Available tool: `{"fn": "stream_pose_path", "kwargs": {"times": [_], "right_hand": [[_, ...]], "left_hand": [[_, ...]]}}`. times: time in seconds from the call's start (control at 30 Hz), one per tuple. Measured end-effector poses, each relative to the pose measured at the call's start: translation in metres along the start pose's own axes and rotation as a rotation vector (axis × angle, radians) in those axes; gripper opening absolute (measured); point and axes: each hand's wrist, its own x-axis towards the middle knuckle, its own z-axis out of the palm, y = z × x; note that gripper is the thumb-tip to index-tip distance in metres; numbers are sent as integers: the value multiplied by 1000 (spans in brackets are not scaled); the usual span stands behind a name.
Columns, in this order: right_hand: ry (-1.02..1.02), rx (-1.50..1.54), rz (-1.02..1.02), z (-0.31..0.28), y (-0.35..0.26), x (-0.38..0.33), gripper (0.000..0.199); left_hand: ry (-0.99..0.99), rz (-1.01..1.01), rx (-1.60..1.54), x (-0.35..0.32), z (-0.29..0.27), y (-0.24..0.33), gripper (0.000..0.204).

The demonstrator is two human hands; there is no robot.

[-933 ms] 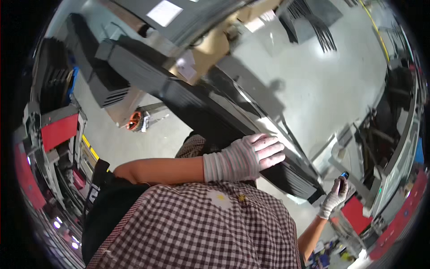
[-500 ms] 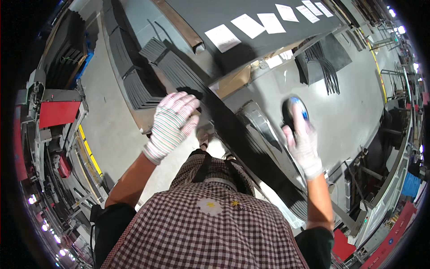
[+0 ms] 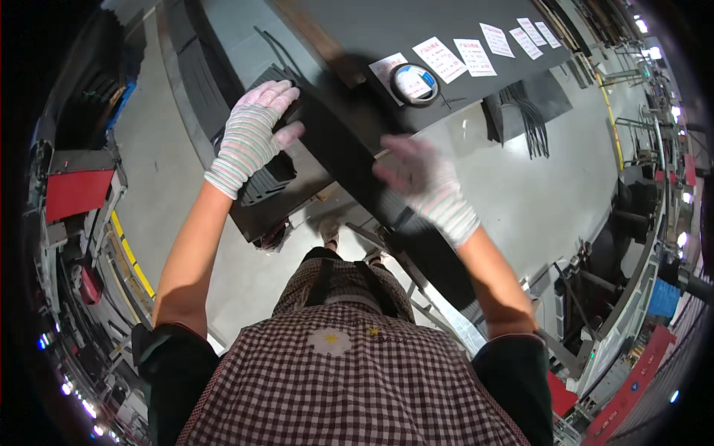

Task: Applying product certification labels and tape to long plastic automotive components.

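At upper centre of the frame, the gloved left hand (image 3: pixel 253 134) rests flat, grip open, on a stack of black strips (image 3: pixel 271 167) that look thin, stiff and light, best taken by their edges, while the blurred right hand (image 3: pixel 420 175) hovers open over the dark tabletop (image 3: pixel 357 44).

I am seeing the tape roll (image 3: pixel 415 82) lying on the worktable (image 3: pixel 349 30) among paper sheets (image 3: pixel 476 56), with stacked strips (image 3: pixel 268 171) sitting left of the table's near edge.
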Motion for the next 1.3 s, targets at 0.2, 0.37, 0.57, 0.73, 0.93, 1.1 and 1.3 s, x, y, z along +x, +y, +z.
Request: {"fn": "stream_pose_path", "kwargs": {"times": [0.2, 0.37, 0.57, 0.73, 0.93, 1.1, 1.3], "right_hand": [[-198, -124, 317, -16, -17, -110, 107], [-241, -311, 693, -44, 7, -237, 129], [-392, -447, 946, -48, 36, -351, 128], [-151, -396, 823, -26, 53, -317, 87], [-188, -366, 832, -50, 63, -317, 97], [-28, -360, 809, -62, 70, -330, 124], [-19, -388, 867, -63, 82, -368, 121]], "left_hand": [[-350, 350, -18, 24, 11, 9, 119], [-451, 460, -75, 47, 37, -1, 102], [-492, 422, 183, 76, 17, -43, 89], [-705, 253, 136, 87, 26, -86, 97], [-647, 485, 252, 98, 49, -21, 97], [-581, 559, -88, 97, 50, 18, 97], [-576, 685, -291, 81, 93, 84, 103]]}}
